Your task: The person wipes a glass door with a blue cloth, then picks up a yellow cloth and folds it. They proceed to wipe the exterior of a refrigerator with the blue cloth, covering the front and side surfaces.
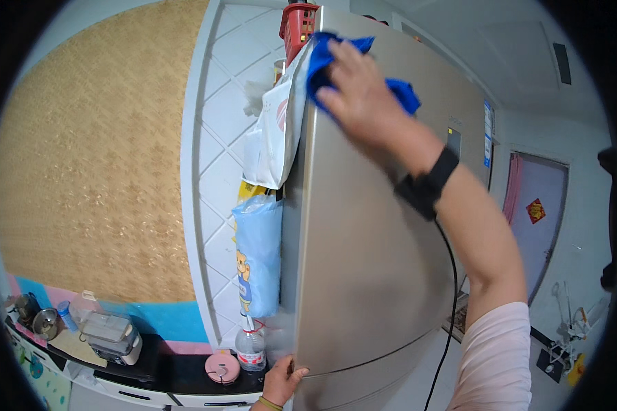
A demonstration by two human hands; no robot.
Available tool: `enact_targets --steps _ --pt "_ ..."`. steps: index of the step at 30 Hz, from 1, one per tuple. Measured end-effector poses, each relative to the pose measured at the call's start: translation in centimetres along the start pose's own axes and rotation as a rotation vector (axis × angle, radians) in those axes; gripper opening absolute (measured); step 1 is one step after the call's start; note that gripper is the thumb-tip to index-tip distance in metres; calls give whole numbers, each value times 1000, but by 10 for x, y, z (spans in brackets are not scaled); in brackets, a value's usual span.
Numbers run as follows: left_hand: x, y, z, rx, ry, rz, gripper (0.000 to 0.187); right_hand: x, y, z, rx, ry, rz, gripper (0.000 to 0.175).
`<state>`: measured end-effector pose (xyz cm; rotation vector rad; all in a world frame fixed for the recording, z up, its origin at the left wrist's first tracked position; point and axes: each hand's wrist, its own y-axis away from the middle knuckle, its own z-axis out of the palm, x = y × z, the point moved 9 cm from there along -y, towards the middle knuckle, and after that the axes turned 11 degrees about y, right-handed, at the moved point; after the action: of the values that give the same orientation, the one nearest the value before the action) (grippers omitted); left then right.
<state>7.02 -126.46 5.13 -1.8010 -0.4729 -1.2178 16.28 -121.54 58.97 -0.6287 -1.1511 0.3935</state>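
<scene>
My right hand (357,92) presses a blue cloth (321,67) against the upper left edge of a beige refrigerator door (370,231). Parts of the cloth stick out beyond the fingers on both sides. A black strap with a device (427,185) is round the right wrist, with a black cable hanging from it. Low down, my left hand (284,379) grips the door's edge near the seam above the lower door. White bags (275,138) and a light blue bag with a bear print (258,257) hang along the refrigerator's side.
A red plastic basket (299,25) stands on top at the left. Below, a black counter (185,375) holds a pink round appliance (222,368), a plastic bottle (250,347) and a steamer-like appliance (113,336). A door with a pink curtain (514,190) is at the right.
</scene>
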Motion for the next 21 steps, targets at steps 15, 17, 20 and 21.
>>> enact_targets --steps 15,17,20,21 --pt "-20 0 -1 105 212 10 40 -61 138 -46 -384 -311 -113 39" --pt "-19 2 -2 125 256 2 39 6 121 -31 -289 -91 34 42" --pt "-12 3 -1 116 304 32 38 84 95 -30 -61 -1 199 42" --pt "-10 4 -2 138 235 36 38 105 95 -23 -111 56 334 42"
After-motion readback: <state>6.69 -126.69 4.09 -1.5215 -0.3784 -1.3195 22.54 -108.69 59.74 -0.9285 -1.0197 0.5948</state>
